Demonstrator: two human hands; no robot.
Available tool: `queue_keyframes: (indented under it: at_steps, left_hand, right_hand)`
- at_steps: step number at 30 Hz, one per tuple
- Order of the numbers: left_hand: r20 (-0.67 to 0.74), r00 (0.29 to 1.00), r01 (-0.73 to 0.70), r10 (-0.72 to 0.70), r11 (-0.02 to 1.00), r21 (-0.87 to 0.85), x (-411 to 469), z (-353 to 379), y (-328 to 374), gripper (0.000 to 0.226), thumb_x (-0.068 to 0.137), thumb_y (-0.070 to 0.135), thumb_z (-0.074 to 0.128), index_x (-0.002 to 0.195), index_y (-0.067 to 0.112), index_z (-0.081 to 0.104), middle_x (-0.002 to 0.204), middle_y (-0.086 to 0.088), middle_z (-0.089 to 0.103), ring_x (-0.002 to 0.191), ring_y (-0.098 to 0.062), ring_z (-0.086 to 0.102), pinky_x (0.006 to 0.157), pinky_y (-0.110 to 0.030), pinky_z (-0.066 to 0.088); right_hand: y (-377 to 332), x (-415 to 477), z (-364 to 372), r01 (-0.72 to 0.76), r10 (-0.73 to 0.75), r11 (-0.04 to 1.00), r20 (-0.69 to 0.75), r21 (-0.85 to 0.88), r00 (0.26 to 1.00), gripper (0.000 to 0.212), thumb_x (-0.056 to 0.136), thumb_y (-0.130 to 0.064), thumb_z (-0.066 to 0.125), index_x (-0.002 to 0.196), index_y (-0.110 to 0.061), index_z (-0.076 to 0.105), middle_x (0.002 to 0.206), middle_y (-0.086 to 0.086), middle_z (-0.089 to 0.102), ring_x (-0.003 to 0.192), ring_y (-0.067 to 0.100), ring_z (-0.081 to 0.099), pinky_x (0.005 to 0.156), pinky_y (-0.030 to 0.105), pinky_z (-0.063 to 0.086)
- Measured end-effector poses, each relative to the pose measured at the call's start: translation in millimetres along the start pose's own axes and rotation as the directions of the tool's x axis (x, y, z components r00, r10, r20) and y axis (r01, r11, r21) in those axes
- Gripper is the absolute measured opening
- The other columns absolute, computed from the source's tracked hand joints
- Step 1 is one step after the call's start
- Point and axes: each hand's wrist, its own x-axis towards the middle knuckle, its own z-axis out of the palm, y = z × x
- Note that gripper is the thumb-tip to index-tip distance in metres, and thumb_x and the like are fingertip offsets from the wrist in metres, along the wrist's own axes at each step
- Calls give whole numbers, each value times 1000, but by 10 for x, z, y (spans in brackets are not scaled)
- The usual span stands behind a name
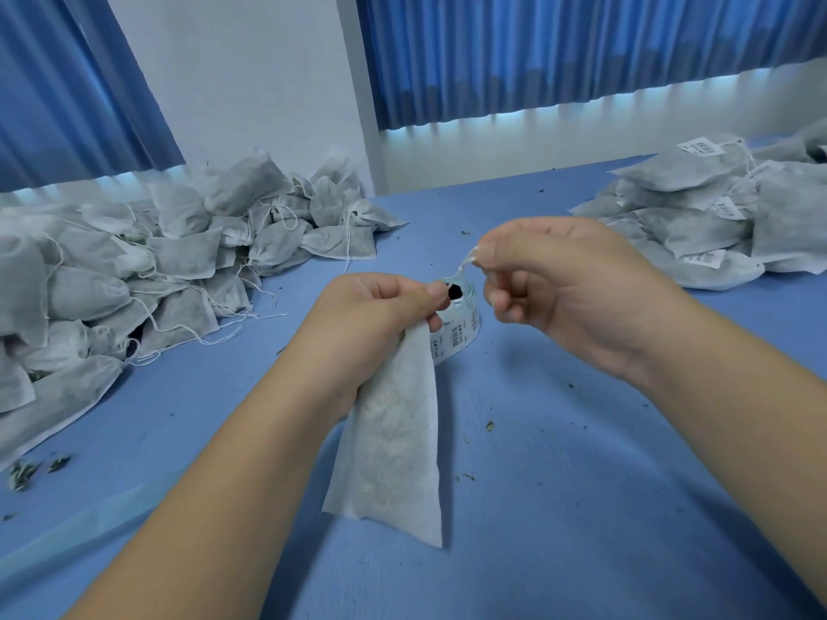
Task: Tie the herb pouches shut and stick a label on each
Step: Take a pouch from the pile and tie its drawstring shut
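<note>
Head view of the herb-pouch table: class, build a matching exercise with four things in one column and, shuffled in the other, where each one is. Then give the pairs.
Things
1 label roll
2 hanging pouch
3 drawstring
4 barcode-labelled pouches

Places
A stacked on the table's right
B gripped by the left hand
C pinched by the right hand
D lying at the table's middle

Pairs: 1-D, 2-B, 3-C, 4-A

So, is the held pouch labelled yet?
Not on the visible side: the pouch hanging from the left hand is plain white, unlike the barcoded pile at right. Its back is hidden.
</note>
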Motion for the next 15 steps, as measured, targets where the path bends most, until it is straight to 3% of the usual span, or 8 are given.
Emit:
queue_keyframes:
  at_steps: [4, 7, 10, 15]
  left_hand:
    - [109, 994, 19, -18, 1000, -9, -22, 21, 16, 36, 86, 25, 69, 51, 19, 68, 55, 8, 62, 42, -1, 50, 42, -10, 37]
    - [126, 992, 28, -23, 999, -31, -35, 25, 28, 35, 88, 22, 68, 54, 17, 65, 46, 10, 55, 37, -1, 46, 39, -10, 35]
    - [28, 999, -30, 29, 998, 53, -8, 13, 14, 29, 87, 26, 71, 59, 19, 68, 53, 9, 62, 44, -1, 50, 44, -10, 38]
    - [-134, 980, -119, 149, 970, 211, 58, -16, -21, 24, 88, 29, 72, 67, 17, 72, 58, 11, 65, 52, 0, 51, 50, -9, 38]
  right_hand:
    - [30, -9, 73, -19, 8, 979, 54, 202, 999, 6, 67, -12, 68, 66, -11, 63, 59, 3, 48, 51, 13, 47, 45, 19, 36]
    - [43, -12, 109, -40, 15, 941, 79, 336, 997, 8, 67, -14, 64, 60, -13, 60, 61, 2, 45, 50, 11, 45, 46, 19, 32]
    - [62, -10, 111, -100, 59, 916, 116, 389, 991, 13, 69, -15, 61, 58, -14, 53, 59, 0, 41, 49, 10, 40, 45, 20, 31]
    - [62, 8, 75, -226, 168, 920, 199, 321, 965, 7, 63, -18, 53, 59, -16, 47, 59, -2, 32, 49, 11, 34, 47, 21, 28]
